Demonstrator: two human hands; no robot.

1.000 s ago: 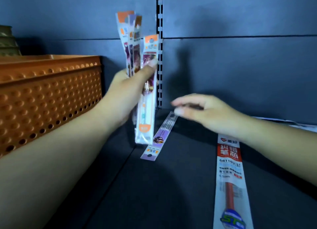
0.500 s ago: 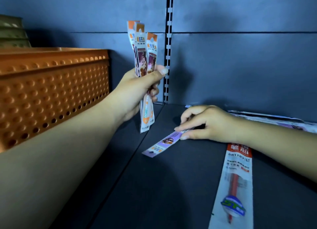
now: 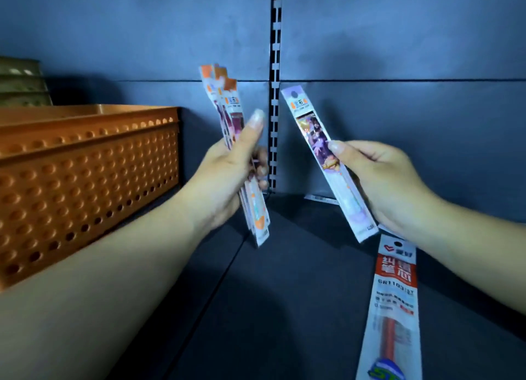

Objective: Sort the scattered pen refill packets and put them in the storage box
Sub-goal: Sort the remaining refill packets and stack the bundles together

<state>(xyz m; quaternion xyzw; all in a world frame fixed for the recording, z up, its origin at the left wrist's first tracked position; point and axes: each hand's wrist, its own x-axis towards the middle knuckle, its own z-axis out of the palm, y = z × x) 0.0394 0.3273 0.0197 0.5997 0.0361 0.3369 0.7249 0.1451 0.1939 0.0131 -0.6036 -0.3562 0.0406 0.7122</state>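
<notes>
While the orange storage box (image 3: 85, 163) waits at left, the left hand (image 3: 225, 180) grips a matched bundle (image 3: 227, 117); the right hand (image 3: 381, 180) pinches one purple packet (image 3: 321, 152); a red packet (image 3: 394, 294) lies unsorted on the shelf; boxing seems ahead.

Dim, bluish light falls from above and in front; the left hand (image 3: 227, 177) and right hand (image 3: 381, 180) cast soft shadows on the shelf (image 3: 299, 308) below them, edges bend with wide-angle distortion, detail slightly soft
</notes>
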